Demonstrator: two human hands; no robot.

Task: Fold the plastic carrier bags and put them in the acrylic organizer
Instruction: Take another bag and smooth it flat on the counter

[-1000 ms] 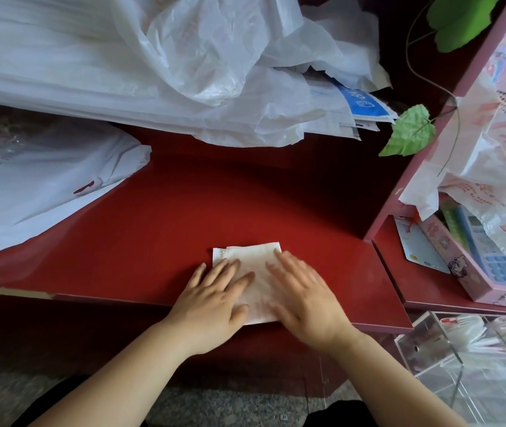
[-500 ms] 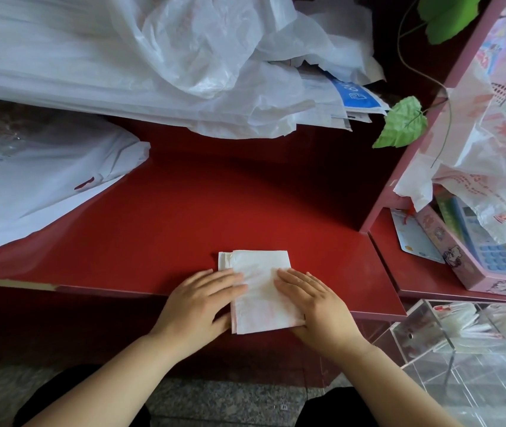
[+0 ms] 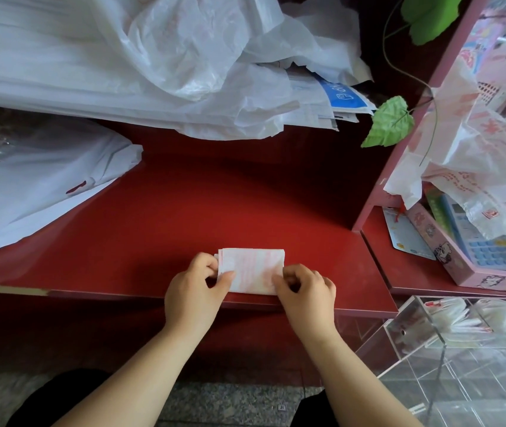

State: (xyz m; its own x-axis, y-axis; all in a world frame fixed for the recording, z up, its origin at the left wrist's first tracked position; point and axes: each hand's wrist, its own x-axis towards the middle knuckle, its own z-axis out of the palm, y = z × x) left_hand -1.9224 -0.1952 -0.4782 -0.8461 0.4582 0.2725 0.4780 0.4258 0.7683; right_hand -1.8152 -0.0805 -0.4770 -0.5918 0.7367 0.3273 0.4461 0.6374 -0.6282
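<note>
the left grip (image 3: 196,291) pinches the left end of the folded carrier bag (image 3: 251,269), thumb on top and fingers curled at the edge. the right grip (image 3: 305,291) pinches its right near corner the same way. both are narrow and closed on the plastic.

the one bag is a small flat rectangle, folded into several layers that show at its left end. it is thin white film with faint pink print. its long axis runs left to right, parallel to the front edge of the desk (image 3: 214,204), and it lies just inside that edge, near the middle. the desk is smooth, glossy and red.

low to the right, below desk level, stands the acrylic organizer (image 3: 415,331), clear and boxy with thin dividers. at least two of its compartments hold folded white bags; i cannot count them exactly.

at the back lies a crumpled heap of white bags (image 3: 153,57), and a flatter stack of white bags (image 3: 30,186) sits on the left. on the right are loose pink-printed bags (image 3: 476,167), one calculator (image 3: 485,251) and two green leaves (image 3: 390,124).
</note>
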